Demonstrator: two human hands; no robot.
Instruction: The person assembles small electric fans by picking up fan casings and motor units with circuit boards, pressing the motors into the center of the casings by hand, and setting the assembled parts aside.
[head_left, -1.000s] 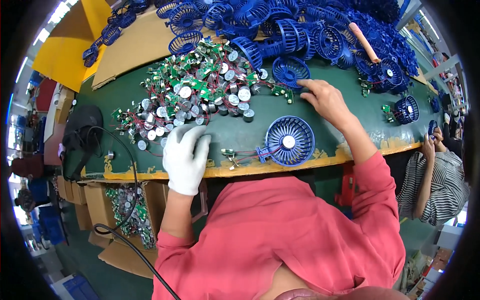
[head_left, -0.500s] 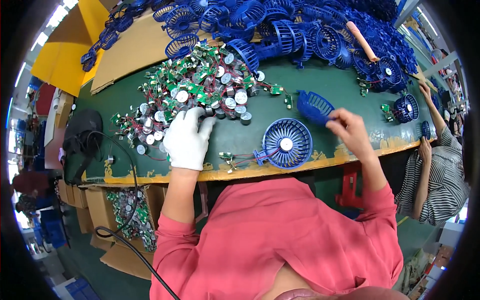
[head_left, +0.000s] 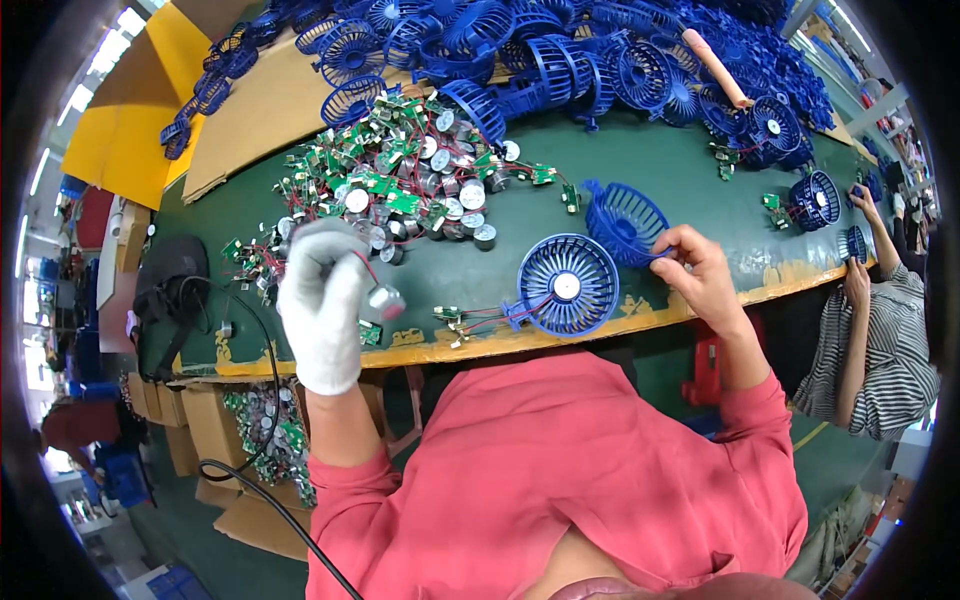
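Sitting at lower left, a cardboard box [head_left: 262, 432] holds motors and green boards. Left hand [head_left: 322, 290], gloved, grips a small motor [head_left: 384, 302] at centre-left, its axis pointing right. Right hand [head_left: 697, 270] pinches a blue fan grille [head_left: 622, 218], tilted, above the surface [head_left: 640, 160].

Heap of blue fan grilles [head_left: 600, 50], seated co-worker [head_left: 885, 340] alongside.

A long green table [head_left: 660, 170] with a worn yellow edge fills the middle. Brown cardboard sheets [head_left: 250, 120] lie at its far left end. Cardboard boxes [head_left: 200, 430] sit underneath on a dark green floor [head_left: 180, 520]. Bright lights [head_left: 110, 40] shine at the upper left.
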